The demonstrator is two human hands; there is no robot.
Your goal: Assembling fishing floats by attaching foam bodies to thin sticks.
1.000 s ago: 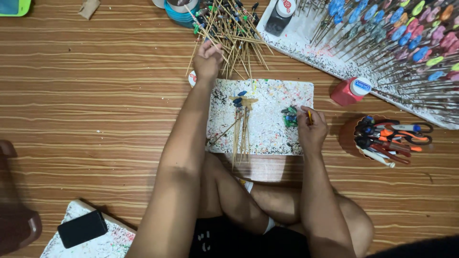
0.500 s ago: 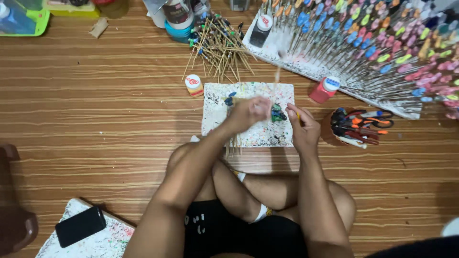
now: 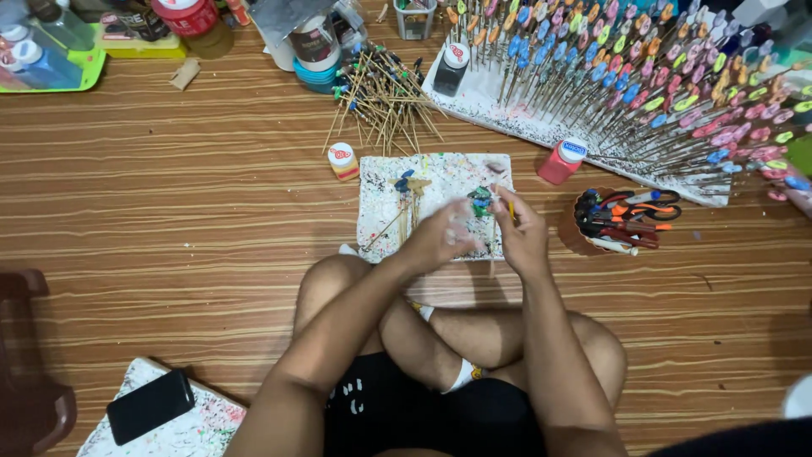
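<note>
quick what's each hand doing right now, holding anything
Left hand: blurred, fingers curled over the paint-spattered board; whether it grips anything cannot be told.
Right hand: closed, pinching a thin stick with a small green and blue piece at its top.

A person sat cross-legged on the striped wooden floor (image 3: 169, 211). The left hand (image 3: 444, 239) and the right hand (image 3: 520, 233) met over a white board splashed with paint (image 3: 440, 173). The right fingers pinched a thin wooden stick (image 3: 494, 222) with a green and blue top. A small red paint bottle with a white cap (image 3: 562, 161) stood near.
</note>
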